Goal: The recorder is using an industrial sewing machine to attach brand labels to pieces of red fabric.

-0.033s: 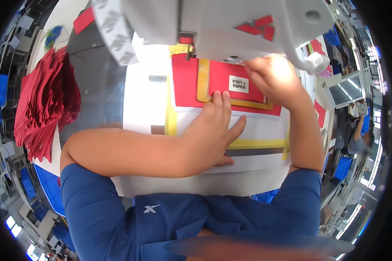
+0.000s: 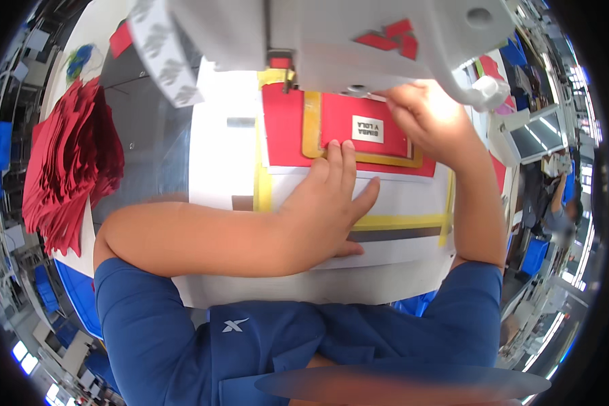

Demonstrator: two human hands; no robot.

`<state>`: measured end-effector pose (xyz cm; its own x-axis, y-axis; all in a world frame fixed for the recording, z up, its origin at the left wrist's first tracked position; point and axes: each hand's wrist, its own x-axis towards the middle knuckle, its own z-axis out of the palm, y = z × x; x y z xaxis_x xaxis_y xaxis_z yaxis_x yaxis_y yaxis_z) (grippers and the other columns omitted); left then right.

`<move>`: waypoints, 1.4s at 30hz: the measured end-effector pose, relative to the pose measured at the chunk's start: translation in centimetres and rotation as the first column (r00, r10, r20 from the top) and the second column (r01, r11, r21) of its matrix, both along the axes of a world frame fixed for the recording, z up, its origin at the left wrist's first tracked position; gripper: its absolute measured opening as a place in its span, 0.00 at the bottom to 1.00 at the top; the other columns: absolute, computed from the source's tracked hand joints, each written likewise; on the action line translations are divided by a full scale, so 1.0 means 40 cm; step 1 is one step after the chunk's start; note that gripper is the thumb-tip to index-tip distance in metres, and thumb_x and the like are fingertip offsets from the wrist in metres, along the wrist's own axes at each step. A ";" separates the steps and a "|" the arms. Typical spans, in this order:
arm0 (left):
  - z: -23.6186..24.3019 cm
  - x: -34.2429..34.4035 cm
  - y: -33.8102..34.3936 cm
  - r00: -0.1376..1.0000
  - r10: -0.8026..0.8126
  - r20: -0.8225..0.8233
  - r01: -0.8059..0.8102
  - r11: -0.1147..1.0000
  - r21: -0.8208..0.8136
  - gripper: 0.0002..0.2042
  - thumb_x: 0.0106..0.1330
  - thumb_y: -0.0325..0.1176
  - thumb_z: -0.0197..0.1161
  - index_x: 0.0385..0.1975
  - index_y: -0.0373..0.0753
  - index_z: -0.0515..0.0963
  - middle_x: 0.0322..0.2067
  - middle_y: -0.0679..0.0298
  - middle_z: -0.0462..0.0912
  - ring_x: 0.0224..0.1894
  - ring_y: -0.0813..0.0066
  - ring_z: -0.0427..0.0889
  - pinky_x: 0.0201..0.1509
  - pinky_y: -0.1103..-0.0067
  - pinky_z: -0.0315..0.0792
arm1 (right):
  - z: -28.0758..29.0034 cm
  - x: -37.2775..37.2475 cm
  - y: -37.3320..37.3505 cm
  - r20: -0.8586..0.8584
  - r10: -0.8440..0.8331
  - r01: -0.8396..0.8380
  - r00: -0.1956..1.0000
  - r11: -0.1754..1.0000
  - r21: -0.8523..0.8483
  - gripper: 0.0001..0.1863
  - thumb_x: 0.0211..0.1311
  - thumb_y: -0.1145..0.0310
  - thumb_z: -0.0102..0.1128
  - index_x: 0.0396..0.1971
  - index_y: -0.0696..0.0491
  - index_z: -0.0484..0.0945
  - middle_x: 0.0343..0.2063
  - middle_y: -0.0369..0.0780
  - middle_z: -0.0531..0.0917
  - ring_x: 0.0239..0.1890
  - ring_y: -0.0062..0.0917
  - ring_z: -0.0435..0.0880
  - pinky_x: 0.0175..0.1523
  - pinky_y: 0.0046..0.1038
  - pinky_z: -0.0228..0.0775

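A red fabric piece (image 2: pixel 282 122) lies on a white sheet edged with yellow tape (image 2: pixel 386 222), below the sewing machine head (image 2: pixel 358 40). On it rests a yellow-edged rectangular frame (image 2: pixel 311 128) with red fabric inside and a small white label (image 2: pixel 368 128) bearing dark print. My left hand (image 2: pixel 328 196) lies flat with its fingers spread, fingertips touching the frame's lower edge near the label. My right hand (image 2: pixel 430 122) is at the frame's upper right corner, fingers bent together; whatever is between the fingertips is hidden by glare and the machine.
A tall stack of red fabric pieces (image 2: pixel 71 162) stands on the left side of the table, with a tangle of blue and green thread (image 2: pixel 81 61) behind it. A patterned white strip (image 2: pixel 159 51) hangs from the machine. Blue bins (image 2: pixel 78 294) sit below the table.
The machine head and the red work appear slightly farther left in the picture. My hands keep nearly the same pose, the right one a touch farther right.
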<state>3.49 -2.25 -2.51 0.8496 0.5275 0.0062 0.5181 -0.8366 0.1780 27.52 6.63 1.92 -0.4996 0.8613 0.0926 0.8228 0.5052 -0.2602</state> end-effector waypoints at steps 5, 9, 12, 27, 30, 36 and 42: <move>0.029 0.016 0.042 0.998 0.059 0.023 -0.058 0.998 -0.036 0.45 0.64 0.67 0.69 0.71 0.38 0.74 0.64 0.34 0.75 0.67 0.39 0.75 0.67 0.55 0.70 | -0.001 0.109 -0.046 -0.005 -0.159 0.159 0.987 0.983 0.092 0.14 0.69 0.68 0.64 0.51 0.54 0.89 0.40 0.46 0.90 0.43 0.43 0.89 0.49 0.40 0.82; 0.013 0.019 0.109 0.985 0.093 0.147 -0.093 0.996 -0.005 0.41 0.64 0.60 0.74 0.71 0.39 0.74 0.66 0.38 0.75 0.68 0.42 0.75 0.68 0.56 0.69 | -0.071 0.119 -0.077 -0.115 -0.228 0.233 0.967 0.972 0.028 0.16 0.67 0.65 0.67 0.50 0.56 0.87 0.42 0.46 0.85 0.46 0.45 0.87 0.53 0.41 0.81; -0.005 0.022 0.129 0.985 0.099 0.144 -0.108 0.992 0.060 0.42 0.64 0.59 0.74 0.72 0.39 0.73 0.67 0.38 0.74 0.70 0.41 0.74 0.70 0.56 0.68 | -0.070 0.112 -0.093 -0.158 -0.266 0.257 0.951 0.963 -0.075 0.17 0.66 0.65 0.69 0.52 0.56 0.86 0.43 0.46 0.85 0.46 0.44 0.86 0.53 0.42 0.80; 0.013 0.033 0.105 0.988 0.148 -0.045 -0.152 0.984 -0.098 0.51 0.58 0.64 0.77 0.76 0.36 0.69 0.70 0.33 0.69 0.71 0.35 0.71 0.71 0.51 0.64 | -0.106 0.096 -0.111 -0.082 -0.181 0.188 0.980 0.978 0.092 0.12 0.63 0.71 0.71 0.45 0.56 0.86 0.33 0.42 0.81 0.37 0.38 0.86 0.43 0.39 0.80; -0.001 0.032 0.105 0.990 0.139 -0.007 -0.139 0.984 -0.112 0.52 0.59 0.64 0.76 0.76 0.34 0.68 0.70 0.31 0.66 0.71 0.31 0.70 0.72 0.49 0.63 | -0.109 0.086 -0.114 -0.070 -0.136 0.146 0.988 0.976 0.159 0.12 0.60 0.72 0.71 0.44 0.56 0.85 0.31 0.41 0.80 0.34 0.36 0.86 0.40 0.38 0.79; 0.008 0.035 0.122 0.989 0.150 0.005 -0.148 0.980 -0.136 0.48 0.60 0.61 0.78 0.75 0.36 0.70 0.70 0.35 0.68 0.69 0.34 0.71 0.72 0.49 0.64 | -0.106 0.068 -0.126 0.019 -0.172 0.167 0.985 0.973 0.158 0.12 0.60 0.73 0.69 0.43 0.58 0.84 0.30 0.41 0.83 0.31 0.33 0.87 0.38 0.36 0.80; 0.025 0.076 0.176 0.982 0.169 0.081 -0.151 0.971 -0.187 0.35 0.65 0.46 0.77 0.70 0.37 0.75 0.65 0.44 0.74 0.65 0.43 0.75 0.70 0.55 0.68 | -0.100 0.070 -0.149 0.039 -0.146 0.145 0.988 0.989 0.044 0.15 0.61 0.74 0.66 0.46 0.63 0.82 0.30 0.43 0.86 0.29 0.33 0.88 0.34 0.35 0.80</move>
<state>6.51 4.81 -1.53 0.7540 0.6564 -0.0234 0.6158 -0.6941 0.3730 30.32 0.68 -2.08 -0.3735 0.9209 0.1111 0.8981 0.3890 -0.2050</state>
